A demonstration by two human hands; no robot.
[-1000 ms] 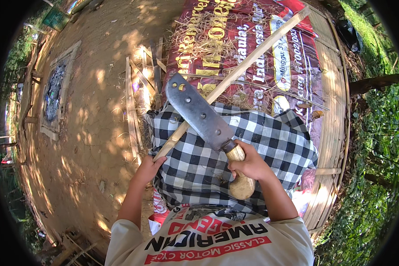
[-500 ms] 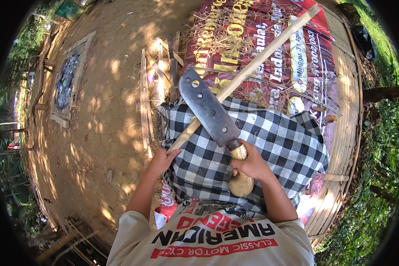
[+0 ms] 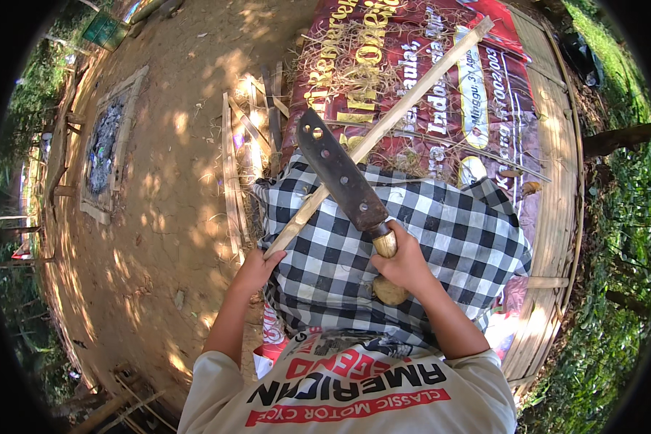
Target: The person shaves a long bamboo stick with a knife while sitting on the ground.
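Observation:
My left hand point(image 3: 259, 269) is closed around the near end of a long, pale wooden strip point(image 3: 405, 103), which runs up and away to the right. In my right hand point(image 3: 405, 259) is a machete point(image 3: 342, 176) with a broad dark blade pierced by several holes and a pale, bulbous wooden handle. The blade lies across the strip and points up to the left. I cannot tell exactly where its edge touches the wood. Under both is a black-and-white checkered cloth point(image 3: 441, 239) spread over my lap.
Ahead lies a dark red printed banner point(image 3: 383, 72) strewn with thin shavings, on a bamboo platform point(image 3: 553, 166). Loose wooden strips point(image 3: 233, 173) lie left of it on the dirt floor point(image 3: 166, 239). Farther left is a framed ash pit point(image 3: 108, 137); greenery borders the right.
The machete has tilted, so its blade looks darker and narrower, and its handle has shifted slightly up. The strip's far end has moved left and a little down. Both hands keep their grip.

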